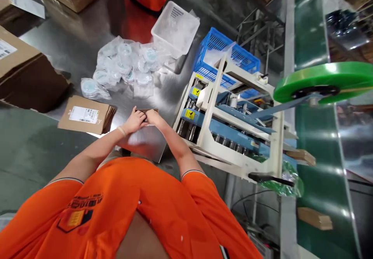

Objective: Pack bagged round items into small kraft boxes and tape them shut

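From the head view, the left hand point(134, 121) and right hand point(154, 118) are gripping a flat brown cardboard piece point(147, 110), fingers point(141, 115) curling closed on it, above the steel worktop point(151, 146) near a labelled cardboard mailer point(84, 119)

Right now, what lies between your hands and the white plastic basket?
In the head view, clear plastic bags with round translucent parts lie on the steel table between the left hand, the right hand and the white plastic basket.

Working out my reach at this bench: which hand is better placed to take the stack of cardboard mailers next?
Left, probably: the left hand is on the same side as the stack of cardboard mailers, closer than the right hand.
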`<state>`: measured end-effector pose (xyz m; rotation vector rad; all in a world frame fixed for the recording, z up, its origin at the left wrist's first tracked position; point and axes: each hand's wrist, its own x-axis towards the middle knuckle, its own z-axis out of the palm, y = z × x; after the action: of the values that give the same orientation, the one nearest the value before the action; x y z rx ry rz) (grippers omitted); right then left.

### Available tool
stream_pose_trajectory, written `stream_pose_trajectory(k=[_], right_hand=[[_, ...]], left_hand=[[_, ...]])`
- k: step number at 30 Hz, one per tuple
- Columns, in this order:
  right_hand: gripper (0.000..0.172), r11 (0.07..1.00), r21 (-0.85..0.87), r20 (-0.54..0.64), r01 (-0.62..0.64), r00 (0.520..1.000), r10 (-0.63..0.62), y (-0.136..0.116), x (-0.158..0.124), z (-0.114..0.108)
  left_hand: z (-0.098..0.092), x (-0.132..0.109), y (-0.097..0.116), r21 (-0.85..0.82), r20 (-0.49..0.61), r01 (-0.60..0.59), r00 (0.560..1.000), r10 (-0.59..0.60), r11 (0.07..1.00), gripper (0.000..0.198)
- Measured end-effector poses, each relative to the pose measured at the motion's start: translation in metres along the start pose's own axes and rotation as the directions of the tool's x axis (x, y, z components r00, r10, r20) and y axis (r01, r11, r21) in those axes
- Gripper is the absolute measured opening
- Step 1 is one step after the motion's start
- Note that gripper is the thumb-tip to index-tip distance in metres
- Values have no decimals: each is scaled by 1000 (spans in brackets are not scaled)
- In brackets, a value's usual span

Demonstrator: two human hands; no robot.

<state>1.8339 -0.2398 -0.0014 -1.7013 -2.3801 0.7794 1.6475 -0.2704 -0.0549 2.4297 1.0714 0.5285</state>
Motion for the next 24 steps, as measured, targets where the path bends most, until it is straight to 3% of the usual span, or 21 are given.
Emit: stream_pose_trajectory(k=[2, 5, 7, 10, 12, 15, 17, 20, 21, 24], right_hand=[[12, 998, -10, -80, -67, 995, 66, 14, -18, -10], [24, 965, 112, -226, -238, 939, 258, 32, -35, -16], [26, 938, 198, -165, -286, 933, 319, 35, -35, -8], [28, 947, 228, -33, -226, 970, 239, 29, -26, 10], [27, 963, 219, -17, -156, 986, 164, 28, -24, 16], [25, 991, 127, -6, 28, 1000, -28, 39, -36, 13], [21, 987, 24, 54, 158, 986, -159, 50, -50, 12], [21, 969, -79, 131, 235, 966, -224, 61, -64, 16], [24, 967, -86, 135, 239, 965, -226, 62, -65, 18], [28, 971, -44, 140, 236, 963, -228, 61, -59, 20]], left_hand=[[-6, 2, 3, 44, 26, -7, 1000, 6, 999, 34], [-10, 1, 10, 82, 40, -3, 999, 0, 997, 37], [-9, 1, 14, 85, 46, 14, 999, -18, 996, 42], [-9, 4, 17, 47, 66, 46, 997, -49, 998, 52], [-11, 5, 15, -23, 70, 70, 995, -69, 997, 56], [-17, -3, 4, -226, 63, 95, 995, -83, 969, 47], [-20, -16, -8, -399, -28, 134, 987, -158, 907, 40], [-18, -34, -22, -577, -158, 212, 919, -362, 789, 50], [-15, -36, -23, -633, -123, 243, 906, -406, 734, 57], [-1, -26, -18, -785, 118, 361, 885, -451, 503, 71]])
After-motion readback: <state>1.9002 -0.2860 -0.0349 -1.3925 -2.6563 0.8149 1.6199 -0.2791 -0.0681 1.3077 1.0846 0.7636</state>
